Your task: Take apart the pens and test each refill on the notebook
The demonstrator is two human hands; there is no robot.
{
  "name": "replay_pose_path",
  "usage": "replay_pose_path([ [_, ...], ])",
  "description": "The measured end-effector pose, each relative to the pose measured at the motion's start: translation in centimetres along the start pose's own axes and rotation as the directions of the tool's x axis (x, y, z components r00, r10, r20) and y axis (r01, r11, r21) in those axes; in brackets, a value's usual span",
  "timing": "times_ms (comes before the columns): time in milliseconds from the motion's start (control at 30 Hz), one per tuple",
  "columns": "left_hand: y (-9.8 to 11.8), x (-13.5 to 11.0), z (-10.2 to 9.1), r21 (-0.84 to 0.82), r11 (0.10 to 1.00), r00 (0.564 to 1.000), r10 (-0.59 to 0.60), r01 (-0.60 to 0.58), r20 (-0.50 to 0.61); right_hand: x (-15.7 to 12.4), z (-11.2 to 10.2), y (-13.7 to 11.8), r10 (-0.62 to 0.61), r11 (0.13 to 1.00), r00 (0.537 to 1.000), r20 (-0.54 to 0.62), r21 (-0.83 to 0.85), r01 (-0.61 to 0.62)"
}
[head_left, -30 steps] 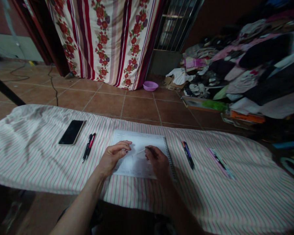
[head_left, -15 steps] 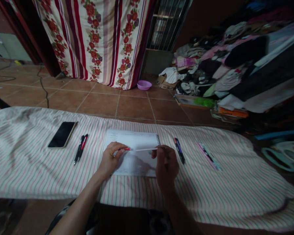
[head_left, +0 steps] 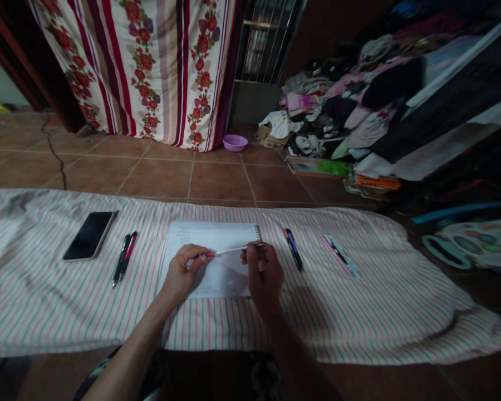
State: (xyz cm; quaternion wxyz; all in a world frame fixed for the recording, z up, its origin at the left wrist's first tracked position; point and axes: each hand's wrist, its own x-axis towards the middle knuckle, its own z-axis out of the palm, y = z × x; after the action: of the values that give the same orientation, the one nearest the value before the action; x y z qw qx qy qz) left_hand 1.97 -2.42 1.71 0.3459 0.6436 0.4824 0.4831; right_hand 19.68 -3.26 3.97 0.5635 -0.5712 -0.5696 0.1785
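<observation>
Both my hands are above an open spiral notebook (head_left: 223, 284) with faint writing on its page. My left hand (head_left: 181, 273) pinches the red end of a slim white and red pen (head_left: 229, 250). At its other end, the fingers of my right hand (head_left: 265, 273) are closed round the white shaft, near a dark tip. Whether the red and white parts are joined is too small to tell. A black pen (head_left: 121, 262) and a red pen (head_left: 129, 253) lie left of the notebook. To its right is a dark purple pen pair (head_left: 293, 249).
A phone (head_left: 89, 236) lies at the left of the striped cloth (head_left: 367, 317). Pastel pens (head_left: 340, 255) lie farther right. Beyond are a tiled floor (head_left: 162, 175), a purple basin (head_left: 235, 143), a floral curtain (head_left: 167, 72) and a clothes heap (head_left: 338, 106).
My right hand has come a little closer to my left, and the pen slants up more toward the right. The whole view has shifted, so things appear farther left.
</observation>
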Motion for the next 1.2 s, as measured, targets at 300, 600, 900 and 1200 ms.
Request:
replay_pose_path([
  [300,0.0,0.1,0.1,0.019,0.999,1.000,-0.025,0.025,-0.002,-0.1,0.1,0.1,0.002,1.000,1.000,0.011,0.018,-0.002],
  [600,0.1,0.0,0.3,-0.001,0.998,0.998,-0.056,0.056,-0.017,-0.3,0.4,0.1,0.007,1.000,0.998,0.055,-0.005,-0.007],
  [900,0.0,-0.1,0.5,-0.015,0.999,0.998,-0.048,0.048,-0.029,-0.4,0.7,0.3,0.018,0.999,0.990,0.139,0.045,-0.025],
  [1200,0.1,-0.1,0.7,0.001,0.999,0.999,-0.038,0.038,-0.018,-0.6,1.3,0.1,-0.065,0.998,0.977,0.202,-0.013,0.069],
])
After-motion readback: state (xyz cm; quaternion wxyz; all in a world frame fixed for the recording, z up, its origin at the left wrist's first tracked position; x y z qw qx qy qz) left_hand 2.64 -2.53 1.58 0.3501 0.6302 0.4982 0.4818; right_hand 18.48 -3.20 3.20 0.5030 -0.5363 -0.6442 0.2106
